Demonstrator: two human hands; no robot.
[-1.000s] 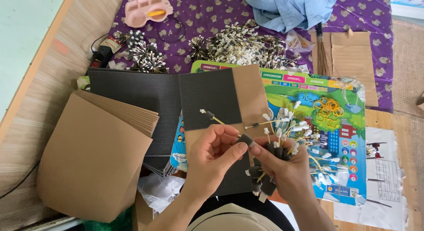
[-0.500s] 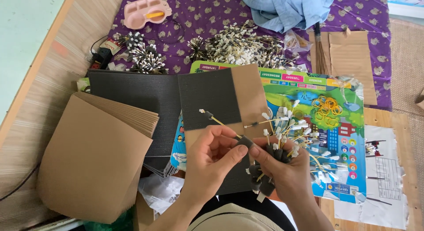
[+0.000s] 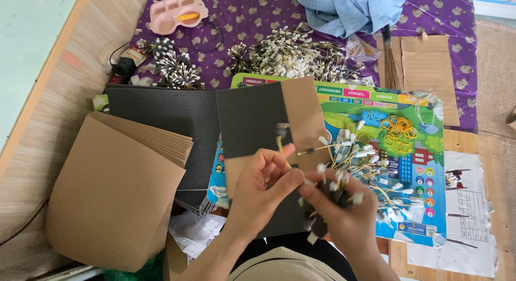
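Purple patterned cloth covers the far part of the floor; woven mat on the left. Stack of brown cardboard sheets near-left, fanned, overlapping the black foam sheets just right of it. A second black sheet backed with brown card sits centre, partly over the colourful printed chart on the right. Blue garment bunched at far centre. Big heap of small wired parts on the cloth, far of the chart; two smaller bundles to its left. Pink compartment tray far left. Loose yellow rubber bands on the chart.

Left hand: fingers pinched narrow on a single yellow wired part, near centre, over the black sheet. Right hand: fingers closed around a bundle of wired parts, touching the left hand's fingertips.
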